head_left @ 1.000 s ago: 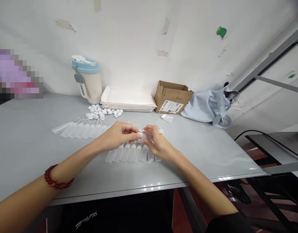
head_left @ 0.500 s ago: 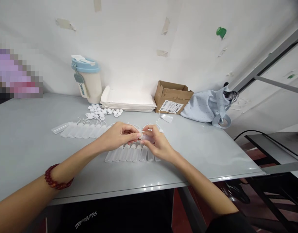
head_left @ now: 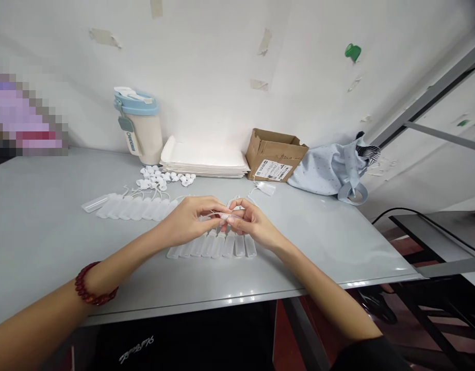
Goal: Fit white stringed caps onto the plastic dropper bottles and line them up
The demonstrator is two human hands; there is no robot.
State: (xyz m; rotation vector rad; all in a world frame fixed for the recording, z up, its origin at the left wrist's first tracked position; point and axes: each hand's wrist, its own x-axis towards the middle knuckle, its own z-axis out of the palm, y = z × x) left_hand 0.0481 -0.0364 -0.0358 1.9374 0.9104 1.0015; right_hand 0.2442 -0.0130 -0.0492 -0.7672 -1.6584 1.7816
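Note:
My left hand (head_left: pixel 189 219) is closed in a pinch, with a thin white cord (head_left: pixel 214 213) between its thumb and fingers. My right hand (head_left: pixel 256 224) meets it fingertip to fingertip, closed around a small clear plastic bottle that the fingers mostly hide. A white cap (head_left: pixel 224 216) shows where both sets of fingertips come together. Just below lies a row of small translucent bottles (head_left: pixel 206 247). Further left, another row of such bottles (head_left: pixel 132 207) has white cords at its upper ends. One bottle with a cord (head_left: pixel 266 188) lies apart, beyond my right hand.
Loose white caps (head_left: pixel 160 178) are heaped on the grey table (head_left: pixel 318 242). Behind them stand a lidded cup (head_left: pixel 148 129), a stack of white sheets or envelopes (head_left: pixel 206 157) and a cardboard box (head_left: pixel 276 154). A light blue cloth bag (head_left: pixel 326 167) lies at the right.
My left fingers have come forward over the cap, and a cord now shows in them. My right fingers have closed in, covering the bottle more.

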